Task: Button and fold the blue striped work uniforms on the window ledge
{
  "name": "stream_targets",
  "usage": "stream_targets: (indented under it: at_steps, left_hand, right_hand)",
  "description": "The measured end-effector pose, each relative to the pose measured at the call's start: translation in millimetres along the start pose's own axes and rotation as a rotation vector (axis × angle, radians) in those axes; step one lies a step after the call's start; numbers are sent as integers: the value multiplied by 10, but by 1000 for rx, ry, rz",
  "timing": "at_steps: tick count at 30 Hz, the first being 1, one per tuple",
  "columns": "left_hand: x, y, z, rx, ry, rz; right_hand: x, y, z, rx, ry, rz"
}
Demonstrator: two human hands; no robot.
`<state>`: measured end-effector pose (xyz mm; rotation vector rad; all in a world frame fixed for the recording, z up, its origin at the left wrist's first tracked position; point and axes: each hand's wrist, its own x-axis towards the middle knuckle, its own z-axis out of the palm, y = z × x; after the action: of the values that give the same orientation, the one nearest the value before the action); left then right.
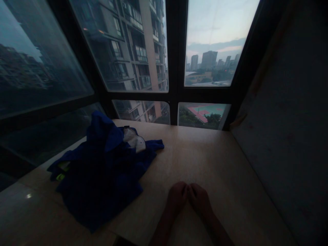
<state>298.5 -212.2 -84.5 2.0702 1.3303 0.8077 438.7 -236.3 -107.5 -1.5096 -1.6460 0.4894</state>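
Note:
Close together over the pale window ledge (205,153), low in the head view, are my two hands, both with curled fingers. My left hand (177,196) is closed, its knuckles touching or nearly touching those of my right hand (199,198), which is closed too. The dim light hides whether anything small is inside either one. To the left of my hands lies a crumpled blue garment (102,171) with a grey-white part (134,139) near its top and yellow-green bits (60,176) at its left edge.
Dark window frames (175,61) rise behind and to the left of the ledge. A dark wall (287,136) bounds it on the right. Tall buildings (135,48) and a sports court stand outside the glass. A dark object (124,242) shows at the bottom edge.

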Motion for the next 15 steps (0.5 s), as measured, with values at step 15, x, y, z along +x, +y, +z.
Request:
stream_targets:
  at_steps: [15]
  left_hand:
    - [157, -162, -294, -482, 273, -278]
  right_hand:
    - [10, -19, 18, -50, 26, -6]
